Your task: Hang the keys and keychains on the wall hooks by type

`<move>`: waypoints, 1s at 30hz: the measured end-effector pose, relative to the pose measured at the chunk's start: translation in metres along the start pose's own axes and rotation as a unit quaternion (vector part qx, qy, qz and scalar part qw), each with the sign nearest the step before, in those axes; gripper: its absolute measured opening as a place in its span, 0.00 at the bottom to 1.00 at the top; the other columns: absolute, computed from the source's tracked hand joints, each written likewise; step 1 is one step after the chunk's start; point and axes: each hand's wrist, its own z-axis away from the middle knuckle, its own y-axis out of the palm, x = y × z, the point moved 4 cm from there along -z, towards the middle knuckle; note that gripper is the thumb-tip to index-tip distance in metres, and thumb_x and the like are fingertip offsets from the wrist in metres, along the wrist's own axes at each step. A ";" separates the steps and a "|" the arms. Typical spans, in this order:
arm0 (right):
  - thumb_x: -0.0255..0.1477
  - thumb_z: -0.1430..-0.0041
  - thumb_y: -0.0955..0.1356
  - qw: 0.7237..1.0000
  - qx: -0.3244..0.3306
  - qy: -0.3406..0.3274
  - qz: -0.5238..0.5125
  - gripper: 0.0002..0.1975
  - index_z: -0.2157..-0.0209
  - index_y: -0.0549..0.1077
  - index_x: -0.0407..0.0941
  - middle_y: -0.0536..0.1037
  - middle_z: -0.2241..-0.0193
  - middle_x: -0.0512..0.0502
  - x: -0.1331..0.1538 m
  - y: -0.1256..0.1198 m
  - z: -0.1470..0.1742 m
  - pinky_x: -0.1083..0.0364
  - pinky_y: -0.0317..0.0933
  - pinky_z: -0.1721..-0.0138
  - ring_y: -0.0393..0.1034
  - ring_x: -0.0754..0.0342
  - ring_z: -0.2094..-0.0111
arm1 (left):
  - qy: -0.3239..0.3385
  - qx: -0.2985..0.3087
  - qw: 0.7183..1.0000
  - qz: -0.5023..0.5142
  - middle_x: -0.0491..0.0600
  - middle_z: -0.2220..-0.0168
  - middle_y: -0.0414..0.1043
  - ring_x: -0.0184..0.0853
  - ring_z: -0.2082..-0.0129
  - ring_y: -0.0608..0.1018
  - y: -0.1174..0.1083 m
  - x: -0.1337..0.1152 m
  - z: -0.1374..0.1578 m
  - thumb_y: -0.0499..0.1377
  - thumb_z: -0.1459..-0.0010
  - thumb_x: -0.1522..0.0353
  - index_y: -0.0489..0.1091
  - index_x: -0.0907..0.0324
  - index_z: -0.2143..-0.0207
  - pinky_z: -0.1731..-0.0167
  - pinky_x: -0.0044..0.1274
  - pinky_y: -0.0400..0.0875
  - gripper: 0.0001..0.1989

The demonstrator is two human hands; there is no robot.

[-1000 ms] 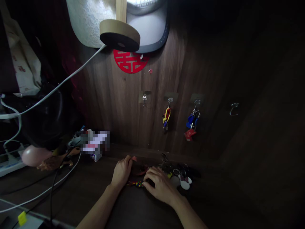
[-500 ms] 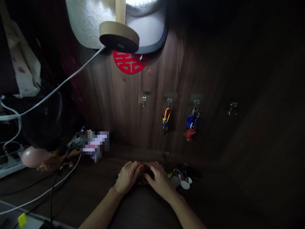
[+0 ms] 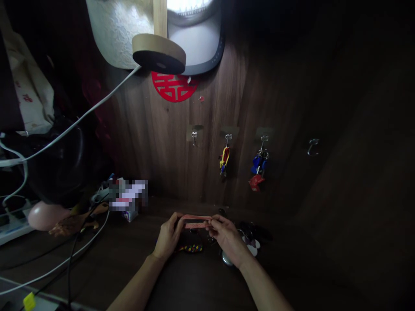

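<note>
Dark wood panelling (image 3: 207,172) already bears a yellow-and-red cord (image 3: 224,159) and blue keyring (image 3: 259,164) on metal hooks (image 3: 228,137). Your left hand (image 3: 168,236) and right hand (image 3: 227,236) pinch a pink band (image 3: 194,225) spread between them; a beaded strap (image 3: 193,248) and white charm (image 3: 252,249) lie unhung on the tabletop (image 3: 194,280).

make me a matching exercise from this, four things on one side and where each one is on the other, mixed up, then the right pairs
Things
1. pink band
2. red ornament
3. blue-and-red bunch
4. yellow tag

Places
A. hanging from the third hook from the left
B. near the bottom-left corner of the picture
C. held between the left hand and the right hand
D. just below a cap

Right pairs: 1-C, 2-D, 3-A, 4-B
</note>
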 end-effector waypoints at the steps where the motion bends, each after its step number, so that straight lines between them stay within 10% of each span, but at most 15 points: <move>1: 0.34 0.59 0.75 0.999 0.001 0.010 -0.034 0.12 0.74 0.74 0.43 0.77 0.73 0.48 0.000 0.001 0.001 0.60 0.57 0.73 0.68 0.58 0.73 | 0.000 0.013 1.000 0.000 0.45 0.71 0.75 0.34 0.70 0.75 0.001 -0.001 0.000 0.50 0.41 0.61 0.69 0.56 0.66 0.67 0.20 0.67 0.12; 10: 0.32 0.58 0.76 0.989 -0.039 0.009 -0.145 0.10 0.73 0.77 0.42 0.78 0.74 0.48 0.001 -0.013 -0.004 0.62 0.59 0.74 0.68 0.61 0.75 | -0.023 0.078 0.997 0.013 0.44 0.75 0.72 0.33 0.72 0.72 0.009 -0.002 -0.001 0.53 0.44 0.57 0.71 0.59 0.72 0.71 0.20 0.64 0.15; 30: 0.39 0.47 0.67 0.984 0.057 0.004 -0.168 0.18 0.60 0.75 0.43 0.79 0.63 0.42 0.013 -0.002 0.003 0.57 0.65 0.65 0.72 0.52 0.63 | -0.088 -0.012 0.993 0.079 0.44 0.73 0.73 0.32 0.75 0.73 0.003 0.016 -0.007 0.55 0.49 0.64 0.70 0.58 0.69 0.74 0.20 0.65 0.08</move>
